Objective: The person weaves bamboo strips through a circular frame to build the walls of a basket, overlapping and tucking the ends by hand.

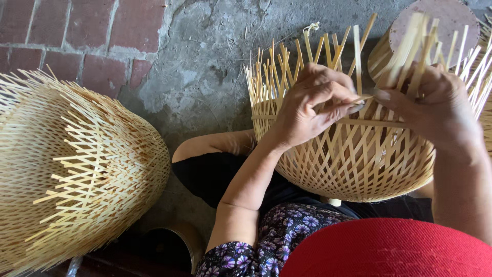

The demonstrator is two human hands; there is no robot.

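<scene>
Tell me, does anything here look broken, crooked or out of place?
Nothing looks broken. The basket under both hands is unfinished: loose bamboo strips stick up unevenly from its rim. The larger woven piece lies on its side, its strip ends bristling out. The cement floor is cracked and patchy.

The basket at 3 o'clock is pale yellow with a criss-cross weave. The sleeve is dark with purple flowers. The hat at 5 o'clock is red.

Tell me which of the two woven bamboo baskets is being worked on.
The right basket, with loose strips standing up from its rim: the left hand and right hand grip its strips. The left basket lies untouched.
</scene>
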